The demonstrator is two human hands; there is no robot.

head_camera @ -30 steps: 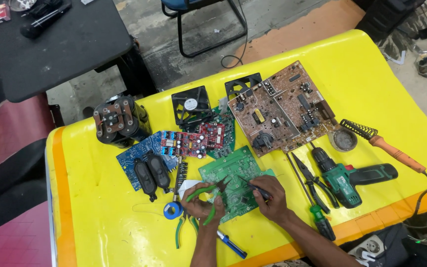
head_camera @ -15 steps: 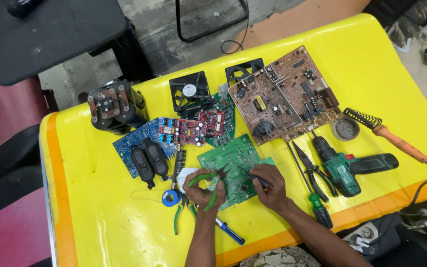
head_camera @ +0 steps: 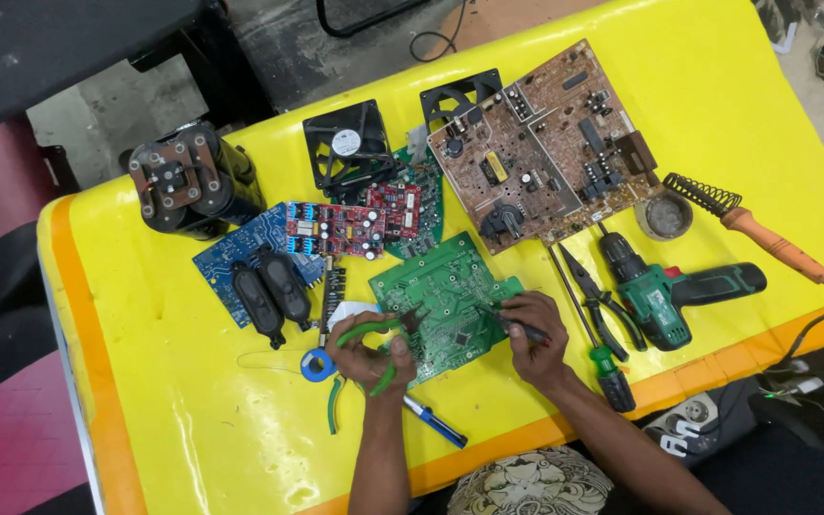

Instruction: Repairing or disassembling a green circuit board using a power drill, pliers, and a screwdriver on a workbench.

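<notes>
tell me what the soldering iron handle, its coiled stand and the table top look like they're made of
Soldering iron handle: looks like matte orange plastic or rubbery sleeve; even colour, no shine.
Coiled stand: seems bare metal wire, dull dark grey, wound in a spiral.
Table top: glossy yellow sheet, likely vinyl or plastic covering; it shows wrinkles and bright reflections, with an orange band along the edge.

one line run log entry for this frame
left hand: grips green-handled pliers | right hand: holds dark tool on green circuit board | surface: yellow table
</notes>
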